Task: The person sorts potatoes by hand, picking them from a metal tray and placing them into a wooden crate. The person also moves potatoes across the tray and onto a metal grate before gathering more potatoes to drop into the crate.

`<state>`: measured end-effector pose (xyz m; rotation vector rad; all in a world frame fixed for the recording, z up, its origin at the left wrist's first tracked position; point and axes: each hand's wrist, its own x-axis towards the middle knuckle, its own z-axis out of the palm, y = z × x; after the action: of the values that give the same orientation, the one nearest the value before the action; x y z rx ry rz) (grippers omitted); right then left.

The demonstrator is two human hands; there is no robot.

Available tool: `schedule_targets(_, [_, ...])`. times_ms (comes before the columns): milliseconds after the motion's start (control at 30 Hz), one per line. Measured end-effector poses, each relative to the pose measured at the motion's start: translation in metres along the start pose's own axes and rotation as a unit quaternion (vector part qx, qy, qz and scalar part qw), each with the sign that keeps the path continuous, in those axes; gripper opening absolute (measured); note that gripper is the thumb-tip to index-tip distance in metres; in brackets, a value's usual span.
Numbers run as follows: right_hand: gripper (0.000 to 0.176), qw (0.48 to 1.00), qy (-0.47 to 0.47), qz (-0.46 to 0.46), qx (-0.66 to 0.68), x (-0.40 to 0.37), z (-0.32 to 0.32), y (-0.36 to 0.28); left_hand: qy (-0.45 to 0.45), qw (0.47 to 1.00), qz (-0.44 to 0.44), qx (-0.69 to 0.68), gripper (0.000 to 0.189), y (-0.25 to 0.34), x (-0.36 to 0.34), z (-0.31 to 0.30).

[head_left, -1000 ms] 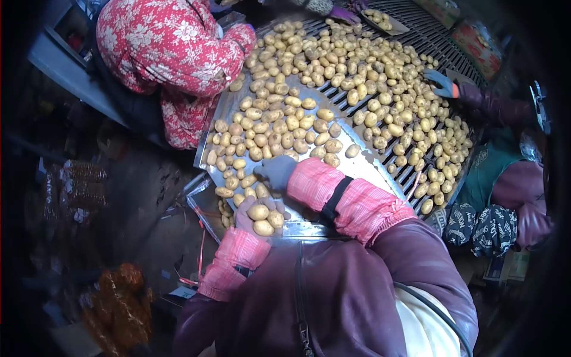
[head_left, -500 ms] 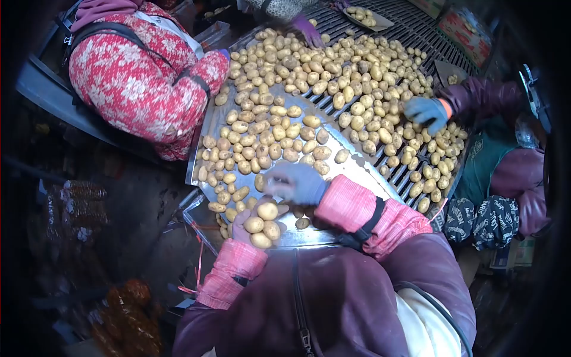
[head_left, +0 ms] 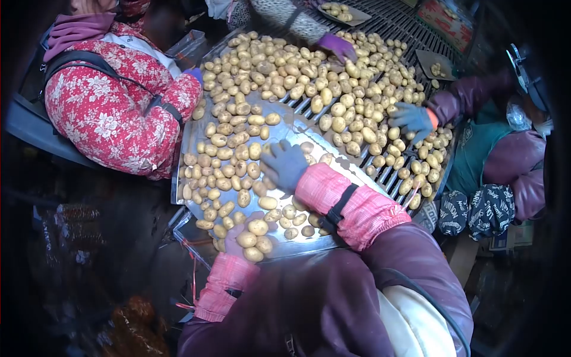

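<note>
My left hand [head_left: 234, 239], in a pale glove, is cupped round several potatoes [head_left: 263, 244] close to my body, at the near end of the metal tray. My right hand [head_left: 285, 166], in a grey-blue glove, reaches over the tray with its fingers spread. It lies against the loose potatoes [head_left: 241, 152] in the middle, and its palm is hidden. A few more potatoes [head_left: 291, 232] lie between my two hands, below my right forearm.
The metal tray [head_left: 306, 128] joins a slatted rack [head_left: 380, 172] piled with potatoes. A co-worker's blue glove [head_left: 413, 122] works at right, a purple glove [head_left: 338, 46] at the back. A person in a red floral jacket [head_left: 113, 113] sits left. A scoop [head_left: 433, 64] holds small potatoes.
My right hand has moved away from my left hand, further over the tray, and its fingers have spread. My left hand still holds its potatoes. The purple-gloved hand has shifted right.
</note>
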<state>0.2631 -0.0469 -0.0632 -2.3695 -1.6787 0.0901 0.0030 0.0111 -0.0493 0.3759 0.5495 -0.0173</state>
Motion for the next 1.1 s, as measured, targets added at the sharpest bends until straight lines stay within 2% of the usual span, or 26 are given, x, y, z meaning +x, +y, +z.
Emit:
schedule_targets(67, [0.036,0.992,0.03,-0.038,0.114,-0.007,0.002,0.014,0.022,0.998,0.014,0.054,0.063,0.0,0.0,0.002])
schedule_targets(100, [0.035,0.983,0.045,-0.057,0.171,-0.013,0.002,0.023,0.018,0.999,0.007,0.037,0.063,0.0,-0.001,0.004])
schedule_targets(167, [0.034,0.978,0.163,-0.008,0.126,-0.013,-0.018,0.045,0.009,1.0,-0.004,0.001,0.063,0.002,-0.004,0.009])
schedule_targets(200, [0.035,0.981,0.181,0.032,0.066,-0.005,-0.028,0.066,0.011,1.0,-0.003,0.011,0.063,0.002,-0.006,0.011])
schedule_targets(233, [0.032,0.974,0.221,-0.001,-0.042,-0.007,-0.053,0.081,0.012,1.0,-0.002,0.021,0.063,0.002,-0.006,0.013])
schedule_targets(267, [0.026,0.964,0.236,0.119,-0.018,0.0,-0.043,0.11,0.013,0.999,0.001,0.031,0.062,0.001,-0.007,0.014])
schedule_targets(300, [0.029,0.959,0.231,0.148,-0.076,-0.003,-0.05,0.129,0.015,0.999,0.011,0.045,0.061,-0.001,-0.005,0.012])
schedule_targets(333, [0.042,0.966,0.15,0.189,-0.088,0.001,-0.041,0.158,0.017,0.998,0.023,0.058,0.061,-0.004,-0.002,0.007])
schedule_targets(400, [0.044,0.957,0.174,0.18,-0.145,0.002,-0.025,0.183,0.021,0.994,0.031,0.1,0.064,-0.006,0.001,-0.002])
schedule_targets(500, [0.047,0.963,0.165,0.156,-0.144,0.007,-0.021,0.192,0.024,0.986,0.026,0.163,0.073,-0.007,0.002,-0.007])
schedule_targets(533, [0.048,0.969,0.124,0.163,-0.136,0.008,-0.022,0.192,0.027,0.985,0.027,0.165,0.072,-0.008,0.001,-0.007])
schedule_targets(600, [0.048,0.976,0.042,0.174,-0.121,0.012,-0.044,0.175,0.021,0.983,0.033,0.182,0.071,-0.009,0.0,-0.007])
schedule_targets(700, [0.043,0.982,0.016,0.186,-0.001,0.0,-0.046,0.153,0.003,0.975,0.046,0.217,0.069,-0.01,0.001,-0.009])
schedule_targets(767, [0.033,0.986,0.143,0.087,-0.022,-0.023,-0.04,0.127,0.004,0.969,0.048,0.243,0.069,-0.01,0.001,-0.007])
schedule_targets(800, [0.027,0.978,0.203,0.039,-0.031,-0.033,-0.037,0.115,0.012,0.97,0.057,0.234,0.062,-0.009,0.0,0.001])
schedule_targets(867, [0.028,0.977,0.212,-0.03,0.007,-0.046,-0.03,0.097,0.019,0.977,0.057,0.206,0.053,-0.009,-0.002,0.015])
schedule_targets(933, [0.042,0.982,0.148,-0.038,0.11,-0.056,-0.028,0.067,0.015,0.988,0.04,0.149,0.051,-0.012,-0.001,0.019])
schedule_targets(1000, [0.039,0.943,0.216,-0.096,0.235,-0.057,-0.014,0.021,0.017,0.992,0.034,0.116,0.051,-0.018,0.002,0.009])
schedule_targets(1067, [0.037,0.949,0.06,-0.142,0.274,-0.064,-0.026,-0.024,0.05,0.991,0.033,0.116,0.051,-0.021,0.003,0.009])
schedule_targets(1100, [0.036,0.944,0.03,-0.177,0.278,-0.066,-0.043,-0.047,0.078,0.99,0.03,0.111,0.051,-0.022,0.002,0.013])
